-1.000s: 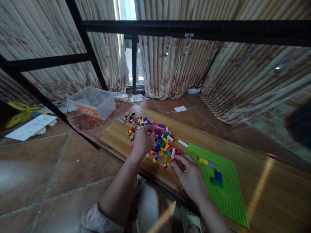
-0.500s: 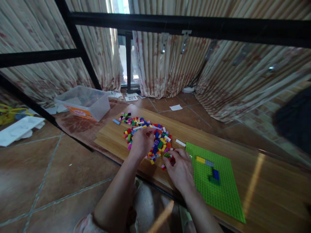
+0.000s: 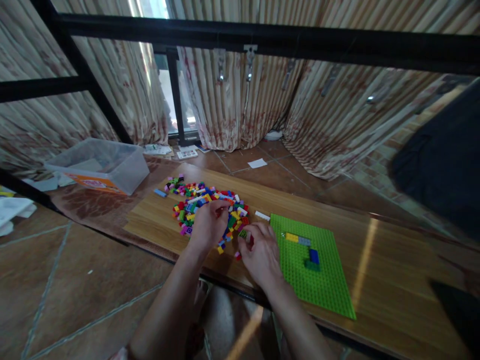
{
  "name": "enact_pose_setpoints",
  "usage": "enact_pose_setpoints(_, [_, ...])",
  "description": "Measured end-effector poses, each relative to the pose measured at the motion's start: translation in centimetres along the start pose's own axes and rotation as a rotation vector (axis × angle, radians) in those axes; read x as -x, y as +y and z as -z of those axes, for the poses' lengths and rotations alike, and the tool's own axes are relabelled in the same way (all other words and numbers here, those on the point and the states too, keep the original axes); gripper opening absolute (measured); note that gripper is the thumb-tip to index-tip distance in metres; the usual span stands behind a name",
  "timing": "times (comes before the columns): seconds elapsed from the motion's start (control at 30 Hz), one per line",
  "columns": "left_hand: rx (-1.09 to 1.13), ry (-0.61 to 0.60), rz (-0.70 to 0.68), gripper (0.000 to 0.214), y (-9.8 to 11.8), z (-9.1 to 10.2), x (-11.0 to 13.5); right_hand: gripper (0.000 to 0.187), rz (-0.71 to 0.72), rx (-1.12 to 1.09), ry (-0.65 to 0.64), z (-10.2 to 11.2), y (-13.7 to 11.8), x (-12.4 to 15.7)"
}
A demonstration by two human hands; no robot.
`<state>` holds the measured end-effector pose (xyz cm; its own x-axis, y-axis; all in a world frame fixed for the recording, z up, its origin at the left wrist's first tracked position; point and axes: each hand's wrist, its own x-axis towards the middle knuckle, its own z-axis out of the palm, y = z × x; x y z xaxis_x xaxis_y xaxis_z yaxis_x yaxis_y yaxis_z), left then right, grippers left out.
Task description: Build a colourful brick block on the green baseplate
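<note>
A pile of small coloured bricks (image 3: 204, 200) lies on a wooden table (image 3: 378, 250). My left hand (image 3: 206, 225) rests over the near side of the pile, fingers curled among the bricks; what they hold is hidden. My right hand (image 3: 260, 252) sits at the pile's right edge, fingers bent and pinching at a small red piece (image 3: 250, 239). Just right of it lies a green baseplate (image 3: 322, 280) carrying a yellow brick (image 3: 290, 237), a grey brick (image 3: 304, 241), a blue brick (image 3: 314, 256) and a dark green one (image 3: 311, 266).
A clear plastic bin (image 3: 99, 165) stands at the table's far left. A loose white piece (image 3: 262, 215) and a light blue piece (image 3: 160, 192) lie apart from the pile. Black metal bars (image 3: 262, 40) cross overhead before striped curtains. A dark object (image 3: 442, 160) looms at right.
The view has swung right, shifting everything leftward. My right hand moved from the baseplate's edge into the pile's right side and closed its fingers. My left hand stayed on the pile.
</note>
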<state>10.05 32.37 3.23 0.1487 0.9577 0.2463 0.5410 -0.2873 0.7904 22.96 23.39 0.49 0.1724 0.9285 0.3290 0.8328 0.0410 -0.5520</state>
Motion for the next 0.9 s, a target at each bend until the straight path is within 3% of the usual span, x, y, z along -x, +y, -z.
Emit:
enact_pose_setpoints(0.27, [0.051,-0.092,-0.094,0.024,1.5,-1.7,1.3,0.024,-0.148,-0.295,0.155,2.8,2.6,-0.1])
enact_pose_setpoints(0.47, [0.043,-0.231,-0.199,0.024,2.9,-3.8,2.8,0.029,-0.212,-0.271,0.283,5.7,6.7,0.0])
enact_pose_setpoints(0.67, [0.044,-0.319,-0.272,0.026,3.9,-5.6,3.8,0.032,-0.215,-0.049,0.173,7.6,8.3,1.6])
enact_pose_setpoints(0.9, [0.103,-0.392,-0.184,0.037,4.5,-8.1,5.5,0.038,-0.125,0.196,0.06,6.5,7.8,2.8])
